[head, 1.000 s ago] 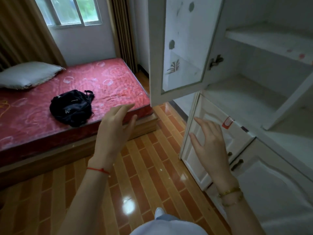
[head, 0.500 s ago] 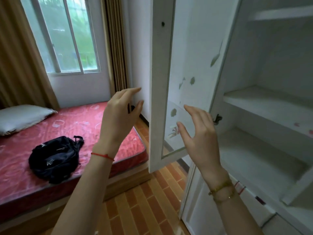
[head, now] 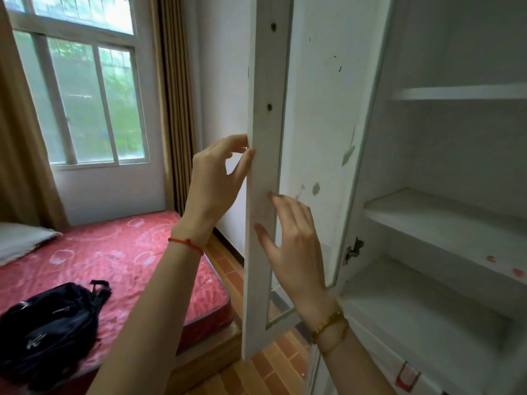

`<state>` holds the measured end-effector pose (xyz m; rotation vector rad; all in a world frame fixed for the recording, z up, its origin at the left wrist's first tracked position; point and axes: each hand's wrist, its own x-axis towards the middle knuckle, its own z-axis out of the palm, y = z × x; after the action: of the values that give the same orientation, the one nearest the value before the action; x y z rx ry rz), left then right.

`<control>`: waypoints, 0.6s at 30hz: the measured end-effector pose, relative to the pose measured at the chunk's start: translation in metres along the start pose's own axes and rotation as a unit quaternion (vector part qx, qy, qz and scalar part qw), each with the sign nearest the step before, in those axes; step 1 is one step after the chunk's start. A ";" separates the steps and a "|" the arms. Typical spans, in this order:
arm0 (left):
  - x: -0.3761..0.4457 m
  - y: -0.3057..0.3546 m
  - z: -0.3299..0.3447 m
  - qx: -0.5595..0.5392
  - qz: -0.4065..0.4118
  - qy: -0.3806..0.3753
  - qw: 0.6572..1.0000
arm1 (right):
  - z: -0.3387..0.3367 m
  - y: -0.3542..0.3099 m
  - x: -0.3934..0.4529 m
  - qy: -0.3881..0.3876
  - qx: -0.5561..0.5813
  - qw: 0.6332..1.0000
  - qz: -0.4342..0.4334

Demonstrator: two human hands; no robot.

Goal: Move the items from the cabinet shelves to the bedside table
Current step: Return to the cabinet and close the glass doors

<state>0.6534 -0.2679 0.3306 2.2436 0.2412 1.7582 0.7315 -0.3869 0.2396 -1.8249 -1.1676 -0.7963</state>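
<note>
Black bag (head: 48, 329) lies nearest, on the red mattress (head: 137, 260) at lower left. Right hand (head: 296, 249) is open, fingers spread, flat against the inner side of the open cabinet door (head: 265, 172). Left hand (head: 214, 178) curls on the door's outer edge w/ thumb and fingertips touching the frame. Cabinet shelves (head: 445, 223) at right look bare. Window (head: 82, 95) and curtain (head: 176, 109) sit beyond.
</note>
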 end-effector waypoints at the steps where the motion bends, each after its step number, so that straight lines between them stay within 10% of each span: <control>1: 0.000 0.001 0.000 -0.013 -0.007 -0.002 1.000 | 0.001 -0.001 -0.001 -0.001 0.002 1.000 -0.003; 18: -0.031 0.063 0.012 -0.099 0.022 0.019 0.995 | -0.065 0.008 -0.035 0.016 0.010 1.000 0.006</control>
<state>0.6550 -0.3378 0.3196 2.0921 0.0222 1.7644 0.7208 -0.4606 0.2390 -1.7947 -1.1398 -0.8009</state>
